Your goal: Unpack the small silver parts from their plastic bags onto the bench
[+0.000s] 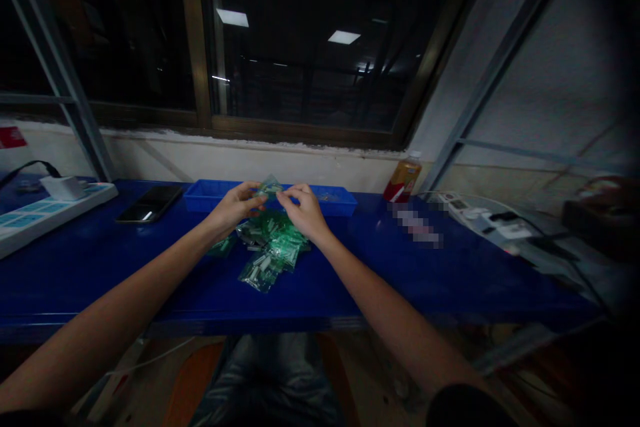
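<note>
Between my two hands, above the blue table, is a small clear plastic bag (271, 187) with a greenish tint and small pieces inside. My left hand (239, 205) pinches the bag's left side, its fingers curled. The fingertips of my right hand (303, 209) close on its right edge. Below them lies a heap of similar clear bags (277, 243), holding small pale strip-like parts too small to name. Just behind my hands stands a long shallow blue tray (206, 195); small bits lie in its right part, and my hands hide its middle.
A black phone (151, 204) lies left of the tray, beside a white power strip (65, 203) with a plug in it. A drink bottle (403, 178) stands at the back right. Farther right is another power strip (493, 223) with cables. The blue table (165, 280) ends before my lap.
</note>
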### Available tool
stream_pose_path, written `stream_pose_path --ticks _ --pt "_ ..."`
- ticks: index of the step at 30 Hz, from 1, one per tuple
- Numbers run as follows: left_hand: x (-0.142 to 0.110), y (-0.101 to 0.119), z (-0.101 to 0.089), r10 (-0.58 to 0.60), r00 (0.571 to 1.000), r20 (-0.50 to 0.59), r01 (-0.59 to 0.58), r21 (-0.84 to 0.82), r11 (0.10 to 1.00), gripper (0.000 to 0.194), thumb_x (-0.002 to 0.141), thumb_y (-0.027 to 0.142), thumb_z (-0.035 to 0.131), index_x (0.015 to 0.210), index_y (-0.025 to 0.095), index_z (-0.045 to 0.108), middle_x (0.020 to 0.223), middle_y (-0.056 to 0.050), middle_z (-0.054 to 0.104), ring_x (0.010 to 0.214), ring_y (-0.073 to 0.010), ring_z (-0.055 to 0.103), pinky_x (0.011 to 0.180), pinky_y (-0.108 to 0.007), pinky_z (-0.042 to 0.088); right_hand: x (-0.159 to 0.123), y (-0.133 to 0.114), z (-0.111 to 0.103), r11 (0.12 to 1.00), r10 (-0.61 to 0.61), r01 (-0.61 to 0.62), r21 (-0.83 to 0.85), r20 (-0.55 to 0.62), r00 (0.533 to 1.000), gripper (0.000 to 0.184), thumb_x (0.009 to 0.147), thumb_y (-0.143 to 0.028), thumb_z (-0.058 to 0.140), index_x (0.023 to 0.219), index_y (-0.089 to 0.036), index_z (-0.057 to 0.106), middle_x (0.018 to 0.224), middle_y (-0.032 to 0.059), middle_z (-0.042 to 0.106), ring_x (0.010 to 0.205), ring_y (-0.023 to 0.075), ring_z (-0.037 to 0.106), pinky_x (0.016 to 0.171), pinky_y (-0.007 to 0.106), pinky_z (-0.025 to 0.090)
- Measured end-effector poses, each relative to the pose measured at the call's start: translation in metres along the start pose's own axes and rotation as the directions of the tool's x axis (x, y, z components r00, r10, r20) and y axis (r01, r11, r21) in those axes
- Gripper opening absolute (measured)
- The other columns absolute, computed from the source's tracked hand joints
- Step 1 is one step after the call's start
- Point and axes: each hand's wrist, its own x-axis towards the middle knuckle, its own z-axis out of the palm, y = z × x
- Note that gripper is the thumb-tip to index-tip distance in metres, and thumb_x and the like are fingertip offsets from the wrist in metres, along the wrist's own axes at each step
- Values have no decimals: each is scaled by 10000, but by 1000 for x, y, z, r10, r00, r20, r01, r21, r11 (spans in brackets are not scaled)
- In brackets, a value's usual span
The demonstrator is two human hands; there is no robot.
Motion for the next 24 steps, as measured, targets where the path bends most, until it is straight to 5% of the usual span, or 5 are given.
stream_pose_path --ticks 6,10,15,19,24 --pt "1 -7 -3 346 911 225 -413 540 734 277 718 172 573 995 177 570 976 -52 541 813 -145 539 707 -286 455 1 -2 1 833 346 -397 386 196 917 348 741 -497 506 723 -174 635 790 31 595 788 169 560 626 281 448" --pt "-2 -9 -1 388 870 304 -484 675 557 323 750 202 538 1072 184 556 1016 -68 508 875 -170 528 765 -323 455 1 2 2 778 364 -433 455 236 901 185 708 -324 546 742 -169 641 742 15 610 679 131 550 551 240 427" --pt "0 -5 1 299 948 112 -299 636 711 332 812 415 460 934 152 622 928 -75 576 872 -200 533 804 -347 417 2 4 -1 955 138 -160 250 103 985 203 752 -229 521 880 -182 671 815 29 630 749 135 556 674 271 454" --pt "3 -4 -1 49 998 -36 -35 306 951 505 824 547 345 810 134 634 855 -89 625 808 -195 545 668 -297 408 -3 -1 -4 978 -191 198 -58 103 976 272 769 -152 502 975 -200 673 877 48 591 850 147 546 809 309 441" --pt "6 -6 -5 24 995 -92 -11 142 990 273 666 389 626 763 134 625 673 -25 591 637 -143 517 585 -244 363 -6 -4 -2 981 -178 190 -38 206 962 363 722 -111 531 1048 -224 643 1065 61 542 987 157 530 799 295 459"
